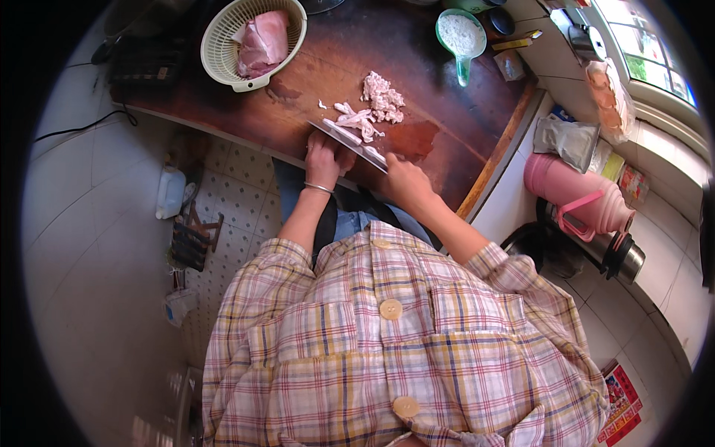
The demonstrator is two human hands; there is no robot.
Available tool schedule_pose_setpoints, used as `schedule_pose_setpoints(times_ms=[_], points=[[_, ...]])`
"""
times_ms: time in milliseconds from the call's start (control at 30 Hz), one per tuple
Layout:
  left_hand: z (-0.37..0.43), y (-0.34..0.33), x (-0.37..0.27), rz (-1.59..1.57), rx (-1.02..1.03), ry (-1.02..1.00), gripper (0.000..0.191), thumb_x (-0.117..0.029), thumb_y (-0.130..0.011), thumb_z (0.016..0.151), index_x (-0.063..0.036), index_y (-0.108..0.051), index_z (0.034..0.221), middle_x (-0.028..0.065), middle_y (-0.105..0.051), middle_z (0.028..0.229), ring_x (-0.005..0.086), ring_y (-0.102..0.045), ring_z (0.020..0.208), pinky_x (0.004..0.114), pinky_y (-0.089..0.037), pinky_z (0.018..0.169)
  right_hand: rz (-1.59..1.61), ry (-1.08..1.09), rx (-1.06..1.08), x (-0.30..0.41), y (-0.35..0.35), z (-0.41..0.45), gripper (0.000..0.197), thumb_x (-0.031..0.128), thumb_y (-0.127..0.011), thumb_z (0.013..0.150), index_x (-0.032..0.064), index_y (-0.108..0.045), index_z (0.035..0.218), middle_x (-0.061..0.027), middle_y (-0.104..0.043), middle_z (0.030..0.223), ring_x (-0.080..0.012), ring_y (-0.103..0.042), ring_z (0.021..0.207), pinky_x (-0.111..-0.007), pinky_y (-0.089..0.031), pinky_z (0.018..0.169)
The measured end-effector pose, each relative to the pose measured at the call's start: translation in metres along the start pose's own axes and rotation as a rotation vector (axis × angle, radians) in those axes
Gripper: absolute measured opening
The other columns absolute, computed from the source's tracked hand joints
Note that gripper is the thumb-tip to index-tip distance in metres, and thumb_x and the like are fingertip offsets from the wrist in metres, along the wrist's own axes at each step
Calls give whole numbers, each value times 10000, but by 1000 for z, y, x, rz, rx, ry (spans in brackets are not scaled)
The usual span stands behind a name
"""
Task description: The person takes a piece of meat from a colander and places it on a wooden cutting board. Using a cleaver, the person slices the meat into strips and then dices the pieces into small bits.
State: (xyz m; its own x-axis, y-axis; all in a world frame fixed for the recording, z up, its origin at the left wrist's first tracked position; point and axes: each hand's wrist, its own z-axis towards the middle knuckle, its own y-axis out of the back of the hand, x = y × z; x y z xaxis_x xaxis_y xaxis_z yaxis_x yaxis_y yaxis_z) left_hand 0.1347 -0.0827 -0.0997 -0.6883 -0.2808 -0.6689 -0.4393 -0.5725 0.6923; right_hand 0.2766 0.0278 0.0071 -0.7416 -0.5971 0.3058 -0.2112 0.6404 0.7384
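Note:
My right hand (406,177) grips the handle end of a kitchen knife (353,147), whose blade slants across the near side of the wooden worktop. My left hand (323,159), with a bangle at the wrist, lies on the near side of the blade with its fingers bent. What those fingers press on is hidden. Along the far face of the blade lie pale cut strips of meat (342,133). Loose thin strips (360,118) sit just beyond, touching a heap of small diced meat (383,98).
A plastic colander (209,49) holding a raw meat slab (268,42) stands far left on the wooden worktop (335,56). Far right is a green scoop (463,71) of white powder (461,33). A pink thermos flask (581,193) and an egg carton (609,100) are at the right.

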Motion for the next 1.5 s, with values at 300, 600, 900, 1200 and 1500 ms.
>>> schedule_pose_setpoints(times_ms=[300, 600, 900, 1200, 1500], points=[[5, 3, -7, 12, 68, 91, 353, -64, -628, 701, -46, -618, 1053, 152, -569, 1094, 371, -515, 1024, 413, -456, 892, 62, -26, 32, 27, -2, 39, 260, 83, -561, 759, 11, -492, 998, -242, -634, 901, -391, -634, 842, -471, -508, 736], [2, 1, -6, -34, 91, 53, 293, -102, -674, 693, -32, -616, 972, 153, -573, 1014, 364, -511, 1002, 410, -437, 884, 93, 103, -68, 35, 2, 70, 251, 147, -569, 770, -5, -536, 968, -256, -633, 857, -401, -626, 826, -498, -492, 748], [-3, -8, 4, 28, -4, 5, 312, -207, -642, 758, -97, -621, 1049, 174, -529, 1127, 372, -499, 1033, 443, -416, 903, -2, 37, -2, 16, 27, 5, 255, 207, -556, 815, 1, -512, 959, -259, -629, 839, -423, -620, 796, -495, -490, 711], [-6, -4, 3, -10, -11, 37, 398, -136, -690, 675, -59, -614, 1058, 176, -566, 1066, 383, -502, 1012, 440, -426, 893, -18, 18, 1, 12, -7, 20, 189, 134, -533, 808, 17, -515, 955, -223, -642, 834, -382, -641, 795, -467, -515, 694], [-7, 0, 3, 8, 27, 89, 365, -80, -686, 659, -25, -620, 1014, 175, -573, 1065, 376, -508, 1005, 430, -431, 893, 0, 17, -11, 24, -4, 23, 216, 102, -536, 795, 17, -511, 993, -229, -644, 867, -375, -644, 822, -450, -521, 699]])
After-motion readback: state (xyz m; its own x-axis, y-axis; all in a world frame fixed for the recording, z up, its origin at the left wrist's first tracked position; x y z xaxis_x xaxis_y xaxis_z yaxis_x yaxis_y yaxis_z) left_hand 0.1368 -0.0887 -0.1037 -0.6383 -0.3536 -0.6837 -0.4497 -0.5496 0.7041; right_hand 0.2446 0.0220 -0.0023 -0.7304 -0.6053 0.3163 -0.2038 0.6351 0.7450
